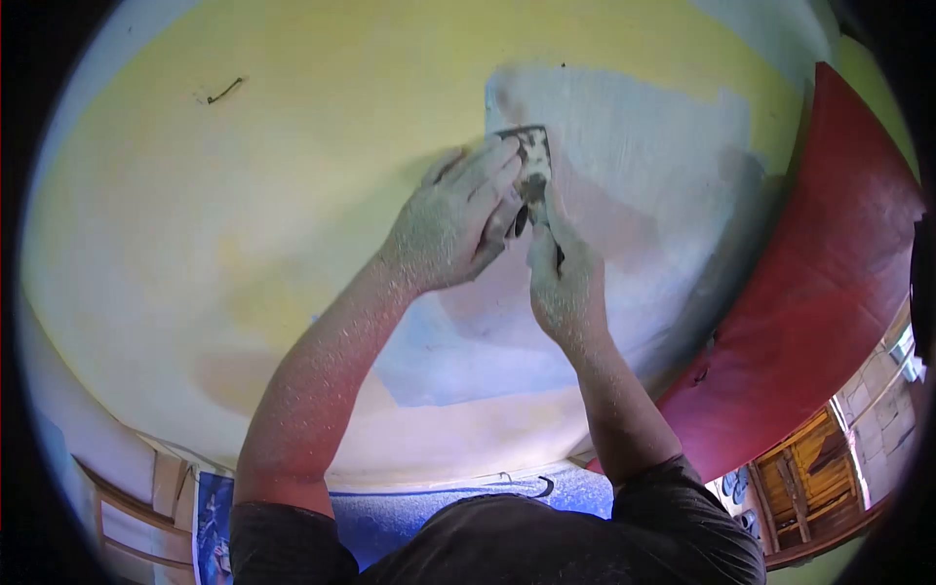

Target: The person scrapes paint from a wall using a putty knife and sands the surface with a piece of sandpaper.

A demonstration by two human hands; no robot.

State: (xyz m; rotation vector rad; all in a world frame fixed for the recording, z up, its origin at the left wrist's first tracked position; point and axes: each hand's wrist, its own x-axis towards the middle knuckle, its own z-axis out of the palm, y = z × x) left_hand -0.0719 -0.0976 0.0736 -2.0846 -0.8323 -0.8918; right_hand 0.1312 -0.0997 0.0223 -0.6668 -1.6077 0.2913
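Note:
A wide-bladed scraper (535, 161), its blade blotched with pale and dark marks, is held up against a painted wall (292, 175). Wrapped round its handle is my right hand (569, 283), closed, with most of the handle hidden. My left hand (444, 219) presses its fingers onto the left part of the blade, with the thumb lower down near the handle. Pale dust and flakes coat both hands and forearms. Around the blade the yellow paint gives way to a bare bluish-grey patch (643, 136).
A large red panel (809, 283) runs along the right side. A small dark hook or handle (225, 91) sticks out of the wall at upper left. Low down lies a blue surface sprinkled with pale debris (390, 512). A wooden frame (814, 478) stands at lower right.

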